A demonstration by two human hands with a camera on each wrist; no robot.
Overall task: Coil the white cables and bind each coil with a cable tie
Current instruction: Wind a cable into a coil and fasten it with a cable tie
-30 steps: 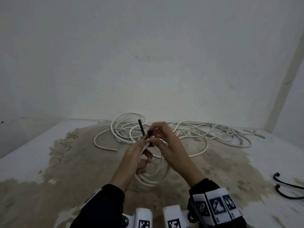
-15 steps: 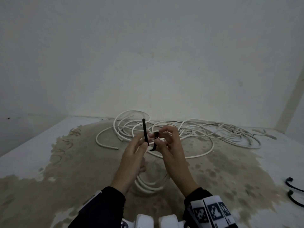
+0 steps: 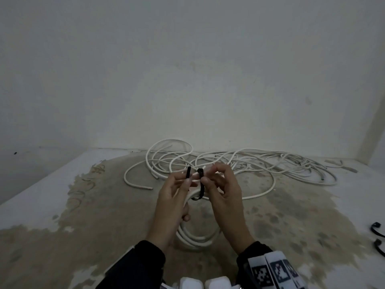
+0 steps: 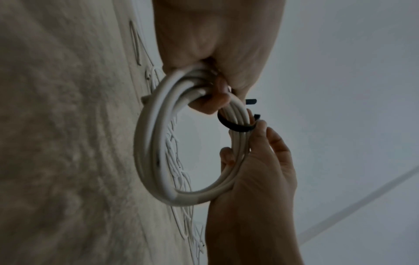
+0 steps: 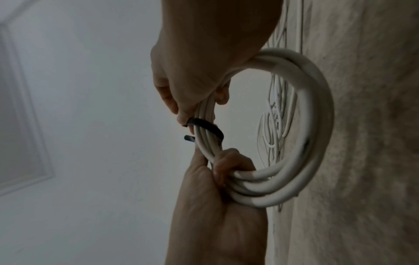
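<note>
Stained pale floor; loose white cables tangled near wall; black cable ties at right

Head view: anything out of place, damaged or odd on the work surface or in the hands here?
The surface has a large brown patch where its pale finish looks stained or worn away. The loose white cables lie in a tangle near the back wall. The coil in hand looks tidy, with the black cable tie looped around it, not yet closed.

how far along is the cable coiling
Done: one coil is wound, held up by both hands. In hand: a black tie is looped round it, ends not yet joined; left hand and right hand each pinch it. Left: closing it, then the loose cables on the floor; spare ties wait.
</note>
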